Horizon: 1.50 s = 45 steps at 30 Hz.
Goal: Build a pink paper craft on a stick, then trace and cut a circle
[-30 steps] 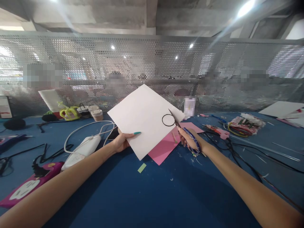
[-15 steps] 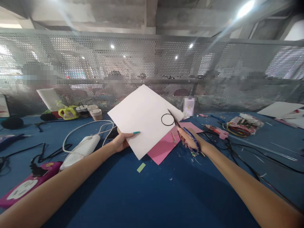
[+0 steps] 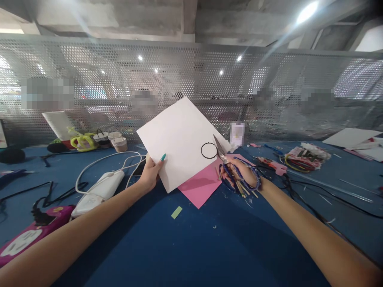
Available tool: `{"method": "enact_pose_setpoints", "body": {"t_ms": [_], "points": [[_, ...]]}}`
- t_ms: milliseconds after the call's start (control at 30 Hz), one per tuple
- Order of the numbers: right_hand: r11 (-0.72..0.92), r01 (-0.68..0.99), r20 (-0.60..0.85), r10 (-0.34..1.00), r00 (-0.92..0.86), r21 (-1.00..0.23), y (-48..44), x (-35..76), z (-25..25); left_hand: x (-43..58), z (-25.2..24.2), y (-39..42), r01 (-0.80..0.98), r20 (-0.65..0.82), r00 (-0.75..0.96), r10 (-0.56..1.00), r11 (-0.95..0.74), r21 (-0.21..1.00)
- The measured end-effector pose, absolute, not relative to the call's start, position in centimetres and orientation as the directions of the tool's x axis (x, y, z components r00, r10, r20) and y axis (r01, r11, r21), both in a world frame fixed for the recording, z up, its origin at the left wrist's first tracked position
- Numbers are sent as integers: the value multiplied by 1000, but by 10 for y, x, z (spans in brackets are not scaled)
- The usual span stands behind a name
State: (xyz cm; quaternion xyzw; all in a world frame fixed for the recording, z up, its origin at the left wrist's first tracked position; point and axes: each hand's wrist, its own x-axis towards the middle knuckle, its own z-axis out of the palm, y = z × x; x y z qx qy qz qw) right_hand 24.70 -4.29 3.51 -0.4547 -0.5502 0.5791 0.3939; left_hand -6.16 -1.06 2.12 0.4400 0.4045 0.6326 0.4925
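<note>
A white sheet of paper is held up at a tilt by my left hand, which pinches its lower left edge with the thumb on top. Near the sheet's right corner a black circle outline shows. My right hand grips scissors by their blue-wrapped handles. The blades point up and left beside the circle, at the paper's lower right edge; they look parted. Under the white sheet, a pink sheet lies on the blue table.
A green paper scrap lies in front. At left are a white power bank-like block, a purple power strip and cables. A pink glue gun and bagged flowers lie right. A perforated metal screen stands behind.
My left hand has raised and turned the white sheet slightly counter-clockwise. The scissors in my right hand have opened, with their handles spread wider.
</note>
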Motion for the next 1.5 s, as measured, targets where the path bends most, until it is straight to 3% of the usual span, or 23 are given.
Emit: {"method": "enact_pose_setpoints", "body": {"t_ms": [133, 633, 1033, 1500], "points": [[-49, 56, -65, 940, -336, -997, -44, 247, 36, -71, 35, -7, -190, 173, -135, 976, -197, 962], [86, 163, 51, 976, -212, -983, -48, 237, 28, -84, 52, -4, -121, 159, -25, 987, -161, 979], [165, 383, 103, 979, -175, -909, -53, 234, 30, -88, 51, -2, -115, 161, -8, 987, -161, 980], [118, 404, 54, 985, -166, -907, -57, 233, 33, -87, 59, -4, -105, 155, -24, 988, -157, 982]]}}
